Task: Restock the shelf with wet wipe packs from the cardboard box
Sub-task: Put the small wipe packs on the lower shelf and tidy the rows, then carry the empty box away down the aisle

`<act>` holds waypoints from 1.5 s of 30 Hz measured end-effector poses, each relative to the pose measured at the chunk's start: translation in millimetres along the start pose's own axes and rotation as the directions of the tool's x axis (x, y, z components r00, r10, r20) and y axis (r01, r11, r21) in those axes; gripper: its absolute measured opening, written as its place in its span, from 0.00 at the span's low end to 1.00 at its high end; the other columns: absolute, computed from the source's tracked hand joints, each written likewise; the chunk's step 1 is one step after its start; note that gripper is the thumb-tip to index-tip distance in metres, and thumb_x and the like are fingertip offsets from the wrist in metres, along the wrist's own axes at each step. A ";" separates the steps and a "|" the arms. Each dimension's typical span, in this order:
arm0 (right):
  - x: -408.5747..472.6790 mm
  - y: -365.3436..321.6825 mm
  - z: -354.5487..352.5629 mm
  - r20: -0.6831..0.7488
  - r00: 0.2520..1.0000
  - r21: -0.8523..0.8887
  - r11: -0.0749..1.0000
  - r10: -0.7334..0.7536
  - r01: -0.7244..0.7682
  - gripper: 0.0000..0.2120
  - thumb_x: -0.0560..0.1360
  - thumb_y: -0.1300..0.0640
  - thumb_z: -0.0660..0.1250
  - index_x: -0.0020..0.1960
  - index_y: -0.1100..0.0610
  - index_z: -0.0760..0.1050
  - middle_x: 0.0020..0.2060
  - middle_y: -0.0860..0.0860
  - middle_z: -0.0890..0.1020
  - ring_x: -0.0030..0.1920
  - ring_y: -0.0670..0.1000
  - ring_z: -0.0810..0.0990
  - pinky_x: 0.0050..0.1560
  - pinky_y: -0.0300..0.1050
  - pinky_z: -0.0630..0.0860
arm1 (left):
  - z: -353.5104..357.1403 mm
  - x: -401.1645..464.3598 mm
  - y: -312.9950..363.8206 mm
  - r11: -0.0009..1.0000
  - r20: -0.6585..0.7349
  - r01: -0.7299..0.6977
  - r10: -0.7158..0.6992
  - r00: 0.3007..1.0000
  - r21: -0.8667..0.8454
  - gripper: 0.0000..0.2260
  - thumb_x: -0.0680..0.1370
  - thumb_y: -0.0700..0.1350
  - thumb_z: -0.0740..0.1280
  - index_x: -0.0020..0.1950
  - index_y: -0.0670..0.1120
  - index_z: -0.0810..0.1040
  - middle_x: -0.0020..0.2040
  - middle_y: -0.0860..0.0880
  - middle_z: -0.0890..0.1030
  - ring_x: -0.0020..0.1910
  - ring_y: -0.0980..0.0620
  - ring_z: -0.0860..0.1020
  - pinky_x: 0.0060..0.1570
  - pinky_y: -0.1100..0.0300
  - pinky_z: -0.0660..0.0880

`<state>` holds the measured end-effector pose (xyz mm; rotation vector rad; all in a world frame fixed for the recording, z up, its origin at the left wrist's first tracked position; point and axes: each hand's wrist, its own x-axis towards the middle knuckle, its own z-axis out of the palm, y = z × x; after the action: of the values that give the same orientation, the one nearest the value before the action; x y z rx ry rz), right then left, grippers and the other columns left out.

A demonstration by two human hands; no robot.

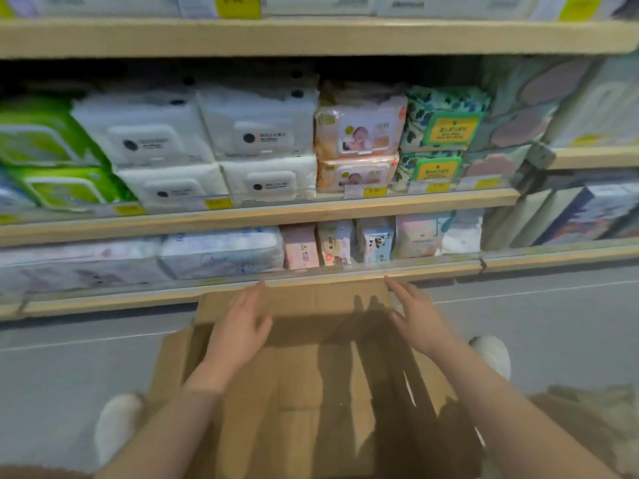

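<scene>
A brown cardboard box (311,375) sits on the floor in front of the shelf, its flaps spread and its inside in shadow; no packs show in it. My left hand (242,323) hovers over the box's far left part, fingers apart, holding nothing. My right hand (415,312) is over the far right flap, fingers spread, also empty. On the middle shelf (276,212) stand white wet wipe packs (256,133), green packs (52,146), peach baby packs (359,133) and leaf-patterned packs (446,122).
The bottom shelf (311,274) carries large pale packs and small pink, panda and pastel packs (375,242) right behind the box. Yellow price tags (373,191) line the shelf edges. My white shoes (117,426) flank the box on the grey floor.
</scene>
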<state>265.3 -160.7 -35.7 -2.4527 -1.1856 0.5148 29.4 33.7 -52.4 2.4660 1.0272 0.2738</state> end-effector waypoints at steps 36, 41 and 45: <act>2.5 -45.9 -46.8 0.264 0.948 -0.053 0.984 0.179 -0.171 0.33 0.80 0.57 0.58 0.76 0.41 0.42 0.73 0.57 0.61 0.63 0.60 0.74 0.60 0.53 0.72 | -120.2 -88.8 -102.3 0.793 0.142 0.605 -0.609 0.780 0.077 0.48 0.75 0.42 0.67 0.68 0.68 0.28 0.76 0.43 0.55 0.60 0.39 0.74 0.56 0.44 0.75; -2.9 -126.3 -132.9 0.320 0.943 -0.057 0.995 0.093 -0.079 0.33 0.80 0.54 0.58 0.75 0.39 0.42 0.70 0.56 0.67 0.58 0.60 0.77 0.50 0.48 0.73 | -234.2 -117.7 -64.7 0.780 0.076 0.625 -0.625 0.777 0.031 0.45 0.75 0.41 0.66 0.73 0.63 0.34 0.71 0.42 0.63 0.52 0.41 0.78 0.50 0.47 0.78; 0.9 -202.2 -191.1 0.398 0.917 -0.045 0.998 -0.027 0.049 0.36 0.79 0.54 0.60 0.75 0.36 0.40 0.64 0.59 0.73 0.54 0.60 0.78 0.45 0.47 0.73 | -338.1 -156.0 -36.9 0.711 0.037 0.704 -0.703 0.710 -0.006 0.43 0.75 0.36 0.63 0.75 0.61 0.38 0.71 0.41 0.63 0.54 0.39 0.77 0.51 0.45 0.77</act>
<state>221.6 -74.5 225.2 -2.4335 -1.4122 1.0198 -220.3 57.4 225.4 1.8534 1.8407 -0.0133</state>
